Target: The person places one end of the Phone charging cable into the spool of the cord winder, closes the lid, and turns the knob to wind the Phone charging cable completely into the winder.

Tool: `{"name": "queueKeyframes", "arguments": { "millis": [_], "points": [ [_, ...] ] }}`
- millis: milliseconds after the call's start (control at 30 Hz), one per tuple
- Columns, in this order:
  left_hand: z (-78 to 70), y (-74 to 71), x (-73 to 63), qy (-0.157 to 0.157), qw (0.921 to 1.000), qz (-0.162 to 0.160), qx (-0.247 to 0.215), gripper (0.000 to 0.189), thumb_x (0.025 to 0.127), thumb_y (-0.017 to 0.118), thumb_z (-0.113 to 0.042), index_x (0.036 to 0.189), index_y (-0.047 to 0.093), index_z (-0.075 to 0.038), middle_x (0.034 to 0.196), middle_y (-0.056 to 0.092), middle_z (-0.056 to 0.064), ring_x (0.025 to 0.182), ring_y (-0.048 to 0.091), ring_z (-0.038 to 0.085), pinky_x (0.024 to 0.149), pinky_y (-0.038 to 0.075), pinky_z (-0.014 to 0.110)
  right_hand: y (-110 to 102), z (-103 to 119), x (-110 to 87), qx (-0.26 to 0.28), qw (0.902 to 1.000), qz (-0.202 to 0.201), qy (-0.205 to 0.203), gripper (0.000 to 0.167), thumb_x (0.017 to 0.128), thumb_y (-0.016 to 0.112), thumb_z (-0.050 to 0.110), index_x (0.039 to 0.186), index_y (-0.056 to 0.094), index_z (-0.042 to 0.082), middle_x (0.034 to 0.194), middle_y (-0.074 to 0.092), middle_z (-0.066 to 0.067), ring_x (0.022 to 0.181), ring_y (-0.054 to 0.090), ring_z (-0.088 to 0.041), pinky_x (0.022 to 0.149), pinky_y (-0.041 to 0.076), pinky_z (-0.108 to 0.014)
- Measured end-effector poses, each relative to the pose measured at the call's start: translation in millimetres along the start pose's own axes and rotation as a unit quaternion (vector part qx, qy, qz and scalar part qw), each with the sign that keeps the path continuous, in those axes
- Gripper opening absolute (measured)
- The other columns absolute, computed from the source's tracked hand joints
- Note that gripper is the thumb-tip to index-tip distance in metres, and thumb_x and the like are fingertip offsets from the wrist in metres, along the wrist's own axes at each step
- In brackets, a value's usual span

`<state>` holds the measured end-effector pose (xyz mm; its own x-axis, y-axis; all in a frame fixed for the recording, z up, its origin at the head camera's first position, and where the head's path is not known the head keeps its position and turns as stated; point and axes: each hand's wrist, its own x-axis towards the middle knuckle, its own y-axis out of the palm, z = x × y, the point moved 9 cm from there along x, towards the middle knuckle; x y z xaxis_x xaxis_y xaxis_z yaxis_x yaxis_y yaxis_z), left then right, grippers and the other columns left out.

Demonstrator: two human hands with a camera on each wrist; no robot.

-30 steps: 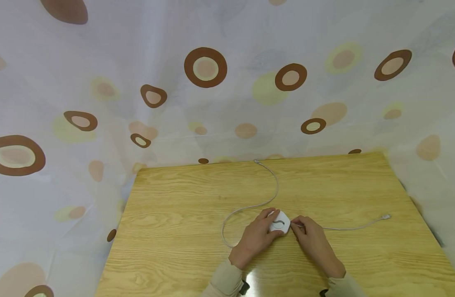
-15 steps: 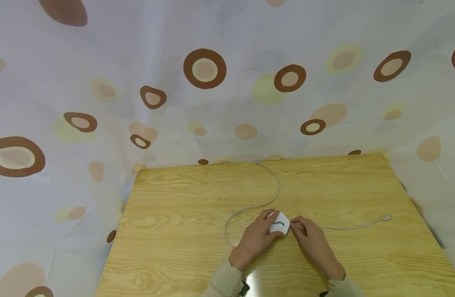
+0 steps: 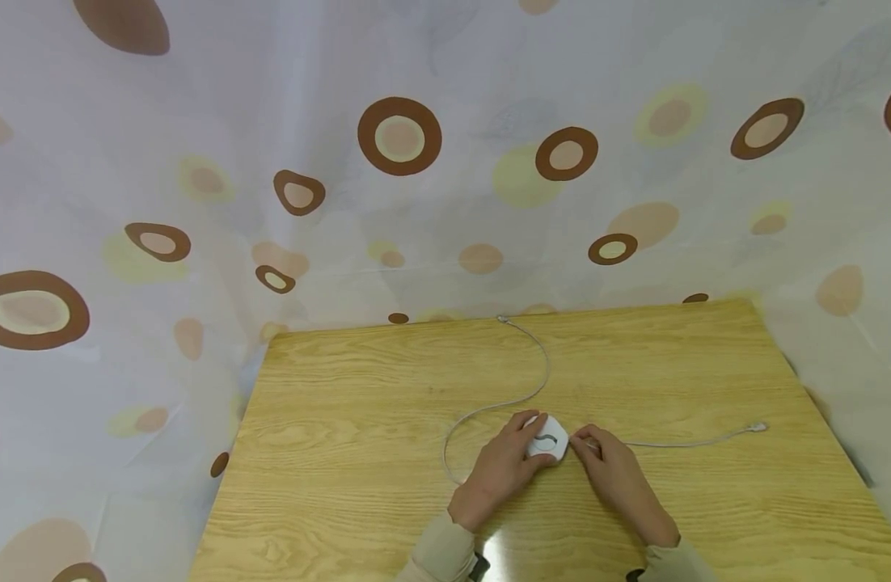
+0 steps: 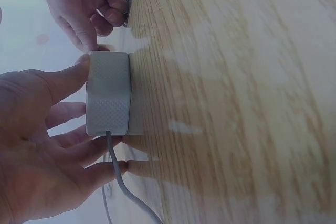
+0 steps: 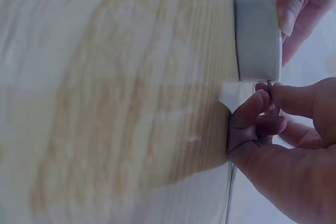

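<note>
Two-handed: gripped white case (image 4: 108, 93) on bench (image 3: 344, 404) by opposite sides with left hand (image 3: 502, 469), pinched cable (image 3: 671, 445) just beside it with right hand (image 3: 616, 477), judged case light and stiff, cable limp, textured sides surest hold.

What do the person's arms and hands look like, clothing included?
The left hand and right hand are gloveless. The left sleeve and right sleeve are plain beige. A small black left-wrist item and black right-wrist item show, too little to identify.
</note>
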<state>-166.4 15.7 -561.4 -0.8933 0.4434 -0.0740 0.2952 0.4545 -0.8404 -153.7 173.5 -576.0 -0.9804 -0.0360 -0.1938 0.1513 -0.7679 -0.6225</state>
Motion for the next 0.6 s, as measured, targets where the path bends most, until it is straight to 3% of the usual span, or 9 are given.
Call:
{"name": "queueKeyframes", "arguments": {
  "millis": [100,300,467,600],
  "points": [
    [-0.2,-0.9,0.4,0.003,1.0000,-0.005,0.002,0.067,0.102,0.067,-0.043,0.160,0.047,-0.016,0.163,0.050,0.002,0.141,0.059,0.019,0.105,0.057,0.033,0.4,-2.9,1.3,0.010,0.9998,0.007,0.013,0.026,0.110,0.059,0.029,0.112,0.071,0.006,0.089,0.069,-0.004,0.075,0.051,-0.011,0.068,0.042,-0.027],
    [-0.8,-2.1,-0.5,0.006,0.9999,-0.008,0.002,0.067,0.101,0.068,-0.042,0.160,0.048,-0.016,0.162,0.050,0.002,0.140,0.060,0.019,0.104,0.057,0.033,2.1,-10.1,0.3,0.073,0.9953,0.036,0.052,0.029,0.111,0.056,0.029,0.107,0.066,0.001,0.076,0.064,-0.006,0.063,0.051,-0.011,0.060,0.042,-0.025],
    [-0.9,-1.9,-0.9,0.003,1.0000,-0.007,-0.002,0.067,0.101,0.067,-0.042,0.160,0.048,-0.017,0.163,0.050,0.001,0.140,0.060,0.018,0.104,0.057,0.032,1.6,-8.9,1.8,0.114,0.9914,0.041,0.050,0.026,0.111,0.056,0.022,0.103,0.063,-0.002,0.073,0.061,-0.004,0.063,0.054,-0.012,0.060,0.044,-0.024],
    [-1.0,-2.0,-0.8,0.005,1.0000,-0.008,0.000,0.067,0.101,0.067,-0.042,0.160,0.048,-0.016,0.163,0.050,0.002,0.140,0.061,0.019,0.103,0.058,0.032,2.5,-8.4,2.3,0.114,0.9911,0.049,0.049,0.026,0.111,0.056,0.021,0.107,0.064,-0.003,0.076,0.062,-0.005,0.065,0.056,-0.011,0.061,0.046,-0.024]
  ]
}}
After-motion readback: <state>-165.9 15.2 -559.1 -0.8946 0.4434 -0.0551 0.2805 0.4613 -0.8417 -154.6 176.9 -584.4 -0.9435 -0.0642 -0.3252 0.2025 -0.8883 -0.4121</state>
